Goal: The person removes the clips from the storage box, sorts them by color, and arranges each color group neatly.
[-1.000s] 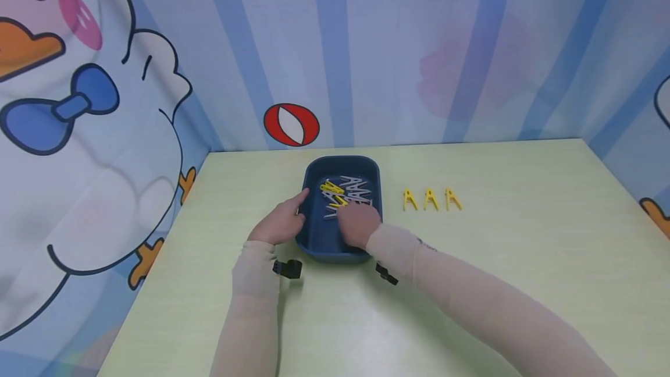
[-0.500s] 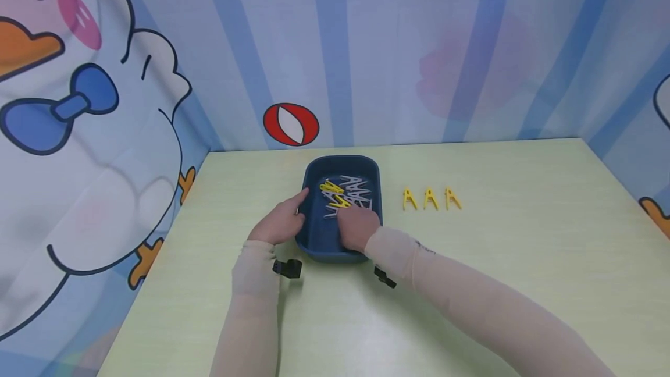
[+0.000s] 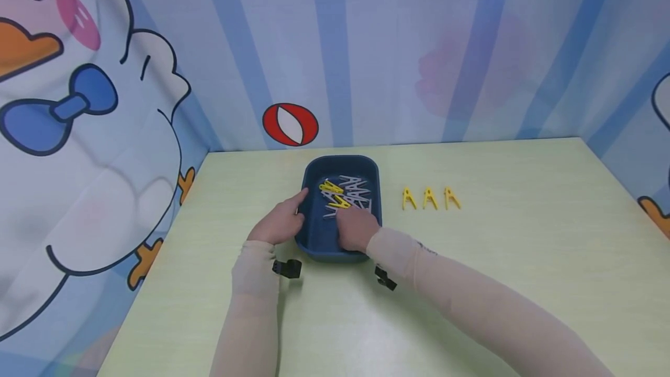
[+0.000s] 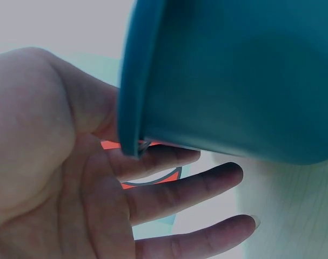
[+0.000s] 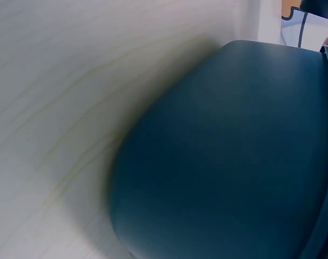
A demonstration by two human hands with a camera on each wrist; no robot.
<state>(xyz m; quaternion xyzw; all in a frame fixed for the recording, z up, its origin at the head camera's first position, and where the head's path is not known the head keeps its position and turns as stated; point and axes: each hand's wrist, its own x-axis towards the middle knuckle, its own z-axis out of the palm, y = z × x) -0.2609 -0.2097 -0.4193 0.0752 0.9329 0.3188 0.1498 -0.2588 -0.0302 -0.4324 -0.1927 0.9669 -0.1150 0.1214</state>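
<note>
Clips (image 3: 352, 184) lie heaped in a dark blue tray (image 3: 320, 238), which sits on a pale desk (image 3: 502, 272) between the two hands. Well to the left of the left hand, a printed backdrop (image 3: 115, 202) shows a large white bird with a blue bow. A light sleeve (image 3: 248, 307) covers the left forearm, with a small black device (image 3: 288, 269) at the wrist. The left hand (image 3: 277, 223) holds the tray by its left rim; the left wrist view shows several of its fingers stretched straight alongside the outer wall. Beyond that hand, a red and white ball is printed on the backdrop.

Just ahead of the right hand, yellow clips (image 3: 331, 187) lie among pale purple ones inside the tray, and one yellow clip lies right at its knuckles. The right hand (image 3: 358, 228) reaches into the tray over its right edge, knuckles up and fingers bent downward; its fingertips are hidden, so I cannot tell whether they grasp a clip. To the right of that hand and beyond its wrist, three yellow clips (image 3: 429, 195) form a spaced row on the desk, narrow ends pointing away from the person.
</note>
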